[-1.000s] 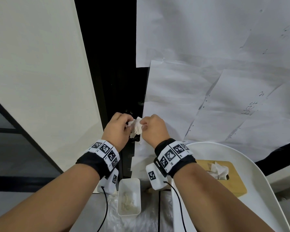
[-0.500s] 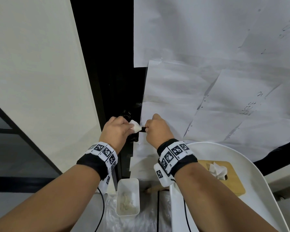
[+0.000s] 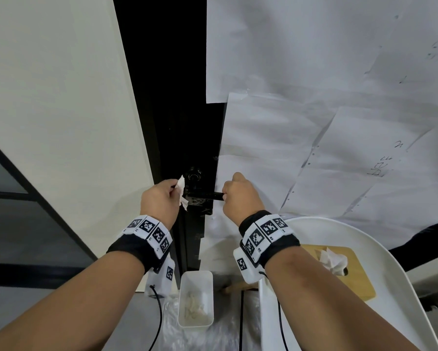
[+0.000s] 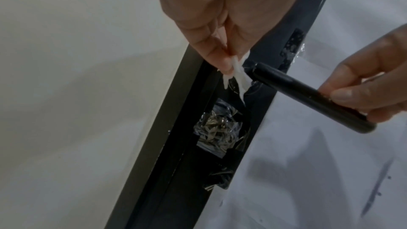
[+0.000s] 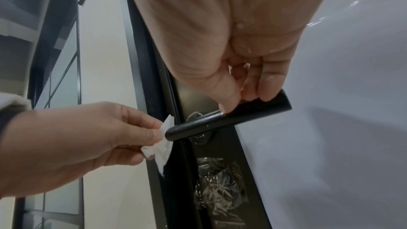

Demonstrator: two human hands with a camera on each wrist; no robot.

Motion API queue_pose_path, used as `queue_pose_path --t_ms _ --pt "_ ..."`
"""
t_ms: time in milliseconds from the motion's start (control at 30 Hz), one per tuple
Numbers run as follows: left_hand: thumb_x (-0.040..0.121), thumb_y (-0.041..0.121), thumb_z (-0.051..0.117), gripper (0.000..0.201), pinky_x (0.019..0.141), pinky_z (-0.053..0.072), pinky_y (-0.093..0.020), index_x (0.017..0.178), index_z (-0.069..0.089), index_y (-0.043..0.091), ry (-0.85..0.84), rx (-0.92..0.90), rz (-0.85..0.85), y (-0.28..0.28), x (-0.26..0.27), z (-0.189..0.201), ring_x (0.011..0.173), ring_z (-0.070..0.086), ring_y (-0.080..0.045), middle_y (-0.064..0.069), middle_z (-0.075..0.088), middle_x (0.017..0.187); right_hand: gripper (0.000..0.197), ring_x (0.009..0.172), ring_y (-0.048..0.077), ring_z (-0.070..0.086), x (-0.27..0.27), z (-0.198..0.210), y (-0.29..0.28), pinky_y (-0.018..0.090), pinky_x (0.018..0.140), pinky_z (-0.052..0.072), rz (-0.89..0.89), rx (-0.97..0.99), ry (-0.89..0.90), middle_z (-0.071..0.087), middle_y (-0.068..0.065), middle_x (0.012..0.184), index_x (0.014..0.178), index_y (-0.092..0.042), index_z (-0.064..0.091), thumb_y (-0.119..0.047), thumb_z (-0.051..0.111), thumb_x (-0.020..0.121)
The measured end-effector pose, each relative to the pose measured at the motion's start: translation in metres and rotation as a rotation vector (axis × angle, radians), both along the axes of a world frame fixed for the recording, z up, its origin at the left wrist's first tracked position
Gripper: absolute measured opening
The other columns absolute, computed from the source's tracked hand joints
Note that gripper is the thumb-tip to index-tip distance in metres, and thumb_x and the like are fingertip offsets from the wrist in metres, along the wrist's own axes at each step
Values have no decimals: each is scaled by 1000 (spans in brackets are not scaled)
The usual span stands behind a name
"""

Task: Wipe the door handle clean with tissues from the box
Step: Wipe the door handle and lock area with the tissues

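Head view. A matte black cylindrical lever door handle (image 3: 204,196) projects horizontally from a black door frame (image 3: 172,97), beside a door face covered with creased white paper sheets (image 3: 314,122). The left hand (image 3: 159,198) pinches a crumpled white tissue (image 3: 182,190) at the handle's pivot end; the right hand (image 3: 240,196) grips the free end with curled fingers. Both wrists carry black bands with square black-and-white marker tiles. Lower right, a light wooden tissue box (image 3: 349,269) with a white tissue tuft (image 3: 333,259) standing from its slot rests near the far edge of a smooth white rounded table (image 3: 364,236). Below the handle sits a white rectangular plastic tub (image 3: 195,298) holding pale crumpled scraps.

Left wrist view. The left hand's (image 4: 231,23) thumb and fingers (image 4: 220,62) nip the thin, wrinkled tissue (image 4: 239,76), which touches the rounded end of the smooth handle (image 4: 308,97). The right hand's (image 4: 370,83) fingertips close on the handle's other end. Crinkled clear tape (image 4: 216,131) shines on the frame below.

Right wrist view. The right hand's (image 5: 231,41) thumb and fingers clamp the handle (image 5: 231,119) near its flat-cut end. The left hand (image 5: 88,142) holds the tissue (image 5: 164,140) against the opposite end, its torn edge hanging downward.
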State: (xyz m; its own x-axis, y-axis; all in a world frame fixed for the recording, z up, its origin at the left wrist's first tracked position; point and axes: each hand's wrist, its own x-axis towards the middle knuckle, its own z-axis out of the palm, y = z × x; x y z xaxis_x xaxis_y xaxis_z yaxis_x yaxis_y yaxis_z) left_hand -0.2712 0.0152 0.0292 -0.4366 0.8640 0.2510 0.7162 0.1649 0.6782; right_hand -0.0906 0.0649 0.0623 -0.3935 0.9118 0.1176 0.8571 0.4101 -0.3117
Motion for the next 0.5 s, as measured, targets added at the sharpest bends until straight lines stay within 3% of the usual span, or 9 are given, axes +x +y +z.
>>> queue_pose_path --t_ms 100,133,200,267,400,500 --pt "94 20 53 20 67 50 -15 106 69 23 -124 60 -28 2 9 7 69 64 -5 3 71 81 12 78 22 42 1 0 0 31 64 37 2 7 4 46 10 101 89 -2 64 -1 53 85" --pt "94 20 54 21 64 46 -7 107 70 25 -161 65 -49 3 13 8 66 63 0 4 70 82 12 78 22 42 1 1 0 31 64 37 3 7 4 46 10 101 89 -2 64 -1 53 85" --pt "95 20 54 23 58 41 -2 110 70 25 -167 40 -82 6 16 10 62 60 1 4 70 85 12 78 23 43 1 0 0 31 64 37 6 8 4 46 10 101 90 -2 64 -1 53 85" --pt "94 19 55 23 61 41 -7 111 70 23 -148 -3 -92 10 14 11 66 59 -5 1 70 87 12 80 24 45 1 1 -1 31 64 37 6 11 6 47 11 101 89 -2 64 0 53 85" --pt "92 16 58 15 76 56 -32 103 69 15 -233 -77 -117 11 4 10 71 69 -18 -4 72 90 12 79 22 41 0 2 -1 30 65 35 3 16 0 47 11 102 88 -2 63 0 52 85" --pt "90 20 60 11 78 57 -35 97 67 14 -245 -143 -90 6 -3 6 71 70 -21 -4 72 87 11 80 24 44 -1 4 -1 29 65 35 9 8 -1 47 10 101 87 -2 62 0 52 85"
